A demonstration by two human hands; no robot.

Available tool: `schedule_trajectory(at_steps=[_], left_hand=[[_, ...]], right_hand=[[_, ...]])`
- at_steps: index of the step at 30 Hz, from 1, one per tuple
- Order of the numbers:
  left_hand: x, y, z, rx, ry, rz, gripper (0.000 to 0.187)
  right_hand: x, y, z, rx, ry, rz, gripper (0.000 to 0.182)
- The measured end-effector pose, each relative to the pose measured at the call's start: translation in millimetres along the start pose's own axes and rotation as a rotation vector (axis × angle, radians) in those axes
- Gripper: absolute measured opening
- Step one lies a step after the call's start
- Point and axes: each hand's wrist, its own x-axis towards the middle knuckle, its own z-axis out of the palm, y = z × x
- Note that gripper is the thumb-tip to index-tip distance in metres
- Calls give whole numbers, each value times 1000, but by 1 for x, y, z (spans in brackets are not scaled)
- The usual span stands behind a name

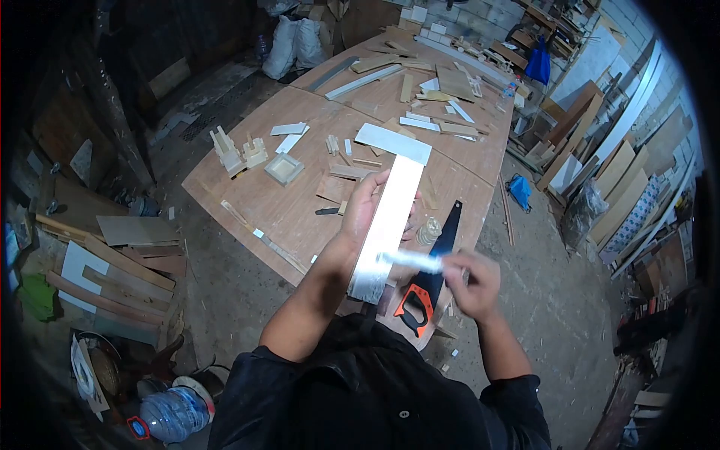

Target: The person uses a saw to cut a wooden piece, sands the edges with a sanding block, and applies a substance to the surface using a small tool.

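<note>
Brightly lit, a long white board [390, 217] lies along my left hand [364, 199], whose fingers wrap its edges. A shorter white piece [394, 142] crosses the board's far end. My right hand [472, 281] is closed on a slim whitish tool [412, 259], blurred by motion, with its tip over the board's near part; I cannot tell its kind. A hand saw [439, 262] with an orange and black handle rests on the table below that hand. Behind the board stands a small clear jar [429, 230].
The wooden table [277, 202] bears a shallow square box [283, 169], slotted wooden pieces [238, 152] and many offcuts towards its far end. Planks [622, 165] lean along the right wall. On the floor at lower left lies a large water bottle [174, 412].
</note>
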Motion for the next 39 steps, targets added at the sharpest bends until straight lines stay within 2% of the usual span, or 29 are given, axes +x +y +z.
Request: schedule_trajectory(at_steps=[2, 5, 6, 7, 9, 11, 13, 15, 18, 19, 21, 22, 23, 25, 27, 29, 30, 31, 33, 34, 35, 37, 39], left_hand=[[0, 2, -8, -56, -19, -47, 54], [-2, 4, -3, -63, -32, -31, 54], [-3, 5, 0, -97, -60, -40, 54], [-3, 4, 2, -131, -90, -49, 55], [0, 2, 2, -105, -57, -31, 55], [2, 4, -2, -80, -13, 3, 55], [2, 6, -4, -95, -60, -16, 56], [0, 9, -1, -89, -48, -3, 56], [0, 8, 4, -91, -53, 4, 56], [0, 8, 4, -97, -60, 6, 56], [2, 8, 1, -93, -62, -5, 56], [3, 9, 0, -91, -60, -14, 56], [3, 10, -2, -92, -57, -8, 56], [2, 11, -2, -112, -74, -21, 57], [-1, 10, 3, -113, -67, -23, 57], [0, 6, 7, -112, -70, -24, 58], [0, 5, 8, -85, -52, -1, 58], [-1, 4, 7, -58, -32, 23, 58], [-1, 6, 1, -88, -57, 6, 58], [-2, 8, -1, -121, -80, -15, 57], [-4, 9, -3, -121, -79, -7, 57], [-8, 11, -1, -82, -84, 16, 57], [-10, 10, 5, -68, -78, 11, 57]], right_hand=[[-6, -7, -1, 99, -191, -99, 15], [-4, -5, 3, -16, -208, -136, 14], [-4, 1, 7, -2, -103, -68, 13], [-3, 4, 8, -8, -96, -62, 13], [1, 7, 9, -32, 141, 123, 13], [-1, 1, 1, -12, 104, 44, 14], [0, -12, -4, 103, -190, -118, 14], [2, -14, -1, 119, -219, -144, 15], [2, -2, 6, -25, -40, 25, 12], [2, -2, 7, -29, -37, 26, 12], [4, 0, 10, 28, 137, 64, 11], [1, 2, 6, 80, 69, -42, 12], [1, -2, 5, 83, 64, -46, 12], [3, -17, 0, 141, -246, -147, 12], [2, -11, 3, 49, -244, -151, 12], [6, -8, 7, -82, -38, 57, 12], [12, -13, 5, -53, 13, 147, 13], [11, -10, 6, -56, 14, 144, 13], [11, -2, 10, 50, 177, -14, 11], [9, -7, 2, 110, 65, -80, 11], [10, -12, -1, 113, 60, -85, 11], [11, -22, -5, 115, -274, -111, 10], [10, -12, 1, -4, -290, -102, 11]])
